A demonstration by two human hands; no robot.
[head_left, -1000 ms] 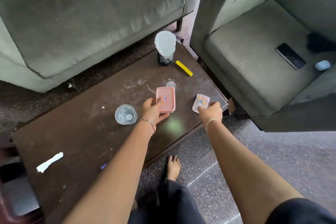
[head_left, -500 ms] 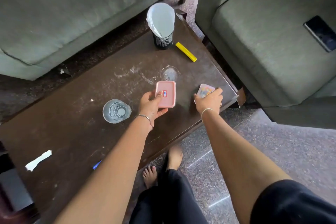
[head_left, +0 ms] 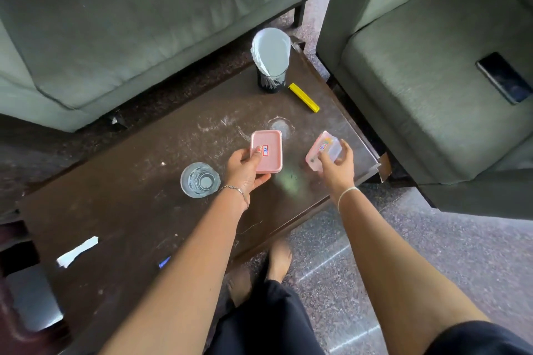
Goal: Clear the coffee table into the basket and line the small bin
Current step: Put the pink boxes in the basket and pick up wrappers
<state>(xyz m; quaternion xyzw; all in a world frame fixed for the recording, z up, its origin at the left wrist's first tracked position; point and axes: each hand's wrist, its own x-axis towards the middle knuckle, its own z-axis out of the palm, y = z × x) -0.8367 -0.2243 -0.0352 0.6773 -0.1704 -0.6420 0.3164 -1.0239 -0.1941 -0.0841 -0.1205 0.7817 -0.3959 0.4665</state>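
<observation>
Left hand (head_left: 245, 167): fingers closed on the near short edge of a pink lid (head_left: 266, 151), thumb on top, remaining fingers underneath. The lid is flat, rectangular with rounded corners, and carries a small white sticker with a red border and blue print; the characters cannot be read. Thin chain bracelet at the wrist.

Right hand (head_left: 336, 166): fingers wrapped round a clear container (head_left: 323, 150) with a pink rim, held tilted above the table surface. Small red-bordered sticker on its side, print illegible; coloured contents show through the wall but cannot be identified. Pale band at the wrist.

Coffee table (head_left: 138, 210): dark brown, dusty, scuffed with pale streaks and a ring mark. Both hands are over its right-hand end.

Items on the table:
- Drinking glass (head_left: 200, 180), clear, upright, just left of the left hand.
- Small bin (head_left: 271, 66), dark, upright at the far end, a white liner bag spread over its mouth.
- Yellow strip (head_left: 304, 97), narrow, lying just right of the bin.
- Torn white paper scrap (head_left: 77, 251), near the left end.
- Small blue object (head_left: 164, 262), partly hidden by the left forearm.

Surroundings: grey-green sofa (head_left: 129, 23) beyond the table; matching armchair (head_left: 432, 89) to the right with a dark phone (head_left: 503, 78) lying on its seat.
</observation>
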